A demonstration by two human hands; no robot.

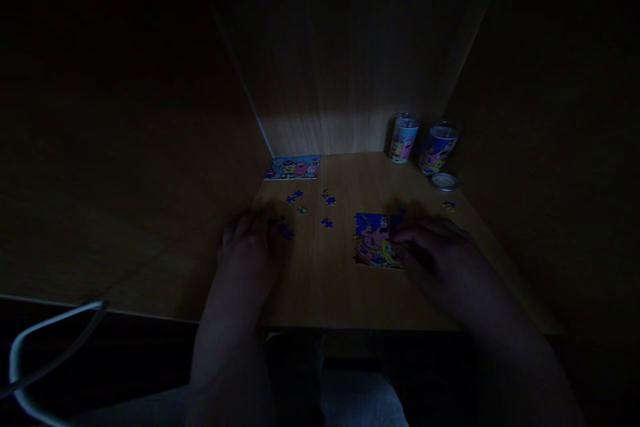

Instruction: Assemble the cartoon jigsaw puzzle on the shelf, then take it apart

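I see a dim wooden desk (325, 293) enclosed by wooden panels at the left, back and right; only the centre strip is lit. A pale cable (30, 340) loops below the desk's front left edge.

The left hand (247, 247) lies palm down near the middle of the desk, fingers loosely spread, gripping nothing I can make out. Its fingertips are just beside a few loose puzzle pieces (286, 232). More loose pieces (327, 199) are scattered behind these, toward the back edge. A printed picture card (293, 167) lies flat against the back panel.

The partly assembled puzzle (375, 240) sits right of centre. The right hand (433, 247) rests on its right edge, fingers curled down; I cannot tell whether it pinches a piece.

At the back right corner stand two printed tubes (403, 138), near each other, with a round lid (445, 181) flat just in front of the right one.
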